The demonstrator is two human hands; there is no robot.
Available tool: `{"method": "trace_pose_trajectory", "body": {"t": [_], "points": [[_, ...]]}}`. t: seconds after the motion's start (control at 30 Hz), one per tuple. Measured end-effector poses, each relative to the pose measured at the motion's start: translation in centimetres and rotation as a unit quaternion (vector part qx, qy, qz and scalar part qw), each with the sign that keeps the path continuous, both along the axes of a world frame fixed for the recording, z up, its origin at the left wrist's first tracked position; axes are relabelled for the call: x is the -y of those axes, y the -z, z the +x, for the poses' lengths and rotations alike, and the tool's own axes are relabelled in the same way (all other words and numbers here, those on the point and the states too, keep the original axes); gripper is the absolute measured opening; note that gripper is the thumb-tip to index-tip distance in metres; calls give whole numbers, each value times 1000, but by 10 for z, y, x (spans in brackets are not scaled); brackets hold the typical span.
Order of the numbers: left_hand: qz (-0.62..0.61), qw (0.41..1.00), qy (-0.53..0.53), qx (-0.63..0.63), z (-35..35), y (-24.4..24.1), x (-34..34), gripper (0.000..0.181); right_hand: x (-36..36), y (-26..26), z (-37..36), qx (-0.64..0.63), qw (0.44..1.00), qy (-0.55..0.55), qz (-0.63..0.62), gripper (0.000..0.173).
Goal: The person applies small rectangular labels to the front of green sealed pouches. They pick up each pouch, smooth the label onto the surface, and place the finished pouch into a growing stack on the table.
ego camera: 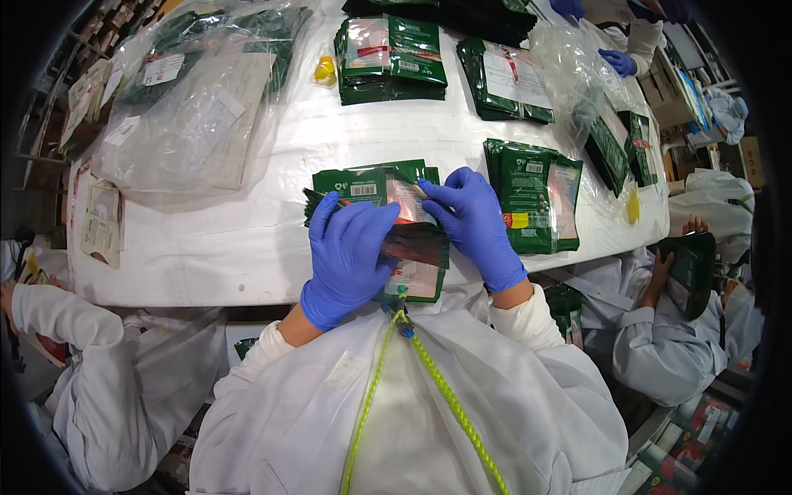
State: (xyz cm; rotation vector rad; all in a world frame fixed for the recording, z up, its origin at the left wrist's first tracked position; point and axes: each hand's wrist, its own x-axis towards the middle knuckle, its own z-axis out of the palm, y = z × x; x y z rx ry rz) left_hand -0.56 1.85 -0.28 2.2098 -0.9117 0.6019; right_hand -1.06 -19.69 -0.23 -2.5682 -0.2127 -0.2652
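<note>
A stack of green printed plastic pouches [416,247] stands on edge and curves between my hands, close to my chest. My left hand [349,253], in a blue glove, grips this stack from the left with fingers over its top. Thumb and fingertips of my right hand [473,223], also gloved in blue, pinch the upper right edge of a pouch. Another green pouch [352,180] with a barcode lies flat just beyond, and a pink-windowed pouch [421,281] shows below the stack. To the right of my right hand rests a separate pile of pouches [523,192].
Further pouch piles [393,62] stand at the back, one topped with a paper sheet [513,77]. Clear plastic bags [204,124] cover the table's far left. Co-workers' sleeves [80,334] flank me; a gloved hand [619,62] is at upper right. The white table [247,272] ends near my body.
</note>
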Motion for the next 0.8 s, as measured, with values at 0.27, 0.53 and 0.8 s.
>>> {"method": "trace_pose_trajectory", "body": {"t": [0.27,0.53,0.8], "points": [[18,1000,-14,10,2,-9,1,45,-7,-25,-16,-61,951,-94,288,34],[17,999,10,46,2,2,-2,48,-2,-5,0,-46,999,10,1,35],[8,1000,15,19,0,2,-3,57,-6,0,-2,15,1000,17,-10,35]]}}
